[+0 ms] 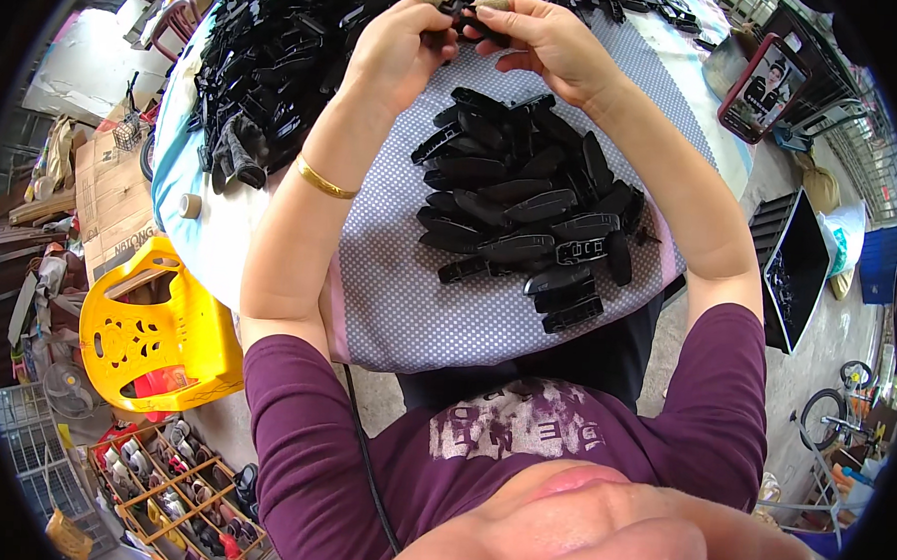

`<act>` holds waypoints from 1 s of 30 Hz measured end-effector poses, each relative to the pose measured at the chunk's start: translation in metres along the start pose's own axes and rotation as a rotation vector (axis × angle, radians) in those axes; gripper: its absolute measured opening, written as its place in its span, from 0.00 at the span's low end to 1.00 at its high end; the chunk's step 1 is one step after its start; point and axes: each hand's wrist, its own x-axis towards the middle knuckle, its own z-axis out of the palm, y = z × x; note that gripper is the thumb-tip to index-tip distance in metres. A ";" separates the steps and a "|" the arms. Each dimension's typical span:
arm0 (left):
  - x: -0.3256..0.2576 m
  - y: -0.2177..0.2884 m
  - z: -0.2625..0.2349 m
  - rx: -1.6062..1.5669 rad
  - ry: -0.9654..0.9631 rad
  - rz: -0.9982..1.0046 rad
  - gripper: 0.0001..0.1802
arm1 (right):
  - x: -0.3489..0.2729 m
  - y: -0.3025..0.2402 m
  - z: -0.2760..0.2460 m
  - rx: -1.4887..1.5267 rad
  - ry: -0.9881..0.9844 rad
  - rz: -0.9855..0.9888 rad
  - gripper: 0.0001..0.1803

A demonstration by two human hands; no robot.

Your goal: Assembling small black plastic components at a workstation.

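- Yellow chair [156,327]: well apart, left of and bodyward from the left hand.
- Large heap of black parts [288,63]: just left of the left hand.
- Left hand [409,40]: pinching the black piece [464,20], which lies between both hands, about equally near; its long axis seems crosswise, partly hidden.
- Dotted cloth [388,297]: below both hands, under the smaller pile [517,193].
- Right hand [547,44]: pinching the piece's right side.
- Phone [765,89]: right of the right hand.
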 end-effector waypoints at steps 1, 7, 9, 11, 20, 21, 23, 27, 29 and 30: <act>0.005 0.001 -0.008 0.068 -0.068 0.046 0.18 | 0.003 0.000 -0.001 0.105 0.031 0.080 0.11; -0.003 -0.005 0.010 -0.122 -0.154 0.070 0.14 | 0.010 0.006 -0.009 0.283 0.106 0.105 0.11; -0.006 -0.003 0.014 -0.131 -0.188 0.051 0.15 | 0.009 0.005 -0.009 0.317 0.089 0.109 0.12; -0.004 -0.004 0.011 -0.177 -0.153 0.043 0.15 | 0.007 0.003 -0.008 0.345 0.024 0.067 0.12; -0.010 -0.013 0.023 0.253 -0.074 0.262 0.16 | 0.004 0.000 -0.005 0.269 0.091 0.055 0.11; -0.017 -0.011 0.033 0.435 0.017 0.383 0.15 | 0.003 -0.001 -0.005 0.270 0.093 0.056 0.11; -0.022 -0.007 0.037 0.478 0.013 0.447 0.15 | 0.001 -0.003 -0.003 0.249 0.094 0.045 0.11; -0.019 -0.001 0.029 0.336 -0.055 0.299 0.14 | 0.001 0.000 -0.004 0.216 0.106 0.026 0.11; -0.015 0.001 0.028 0.163 -0.095 0.256 0.14 | 0.007 0.012 -0.011 0.184 -0.214 -0.411 0.12; -0.011 -0.001 0.024 0.138 -0.106 0.230 0.14 | 0.008 0.015 -0.017 0.182 -0.212 -0.412 0.12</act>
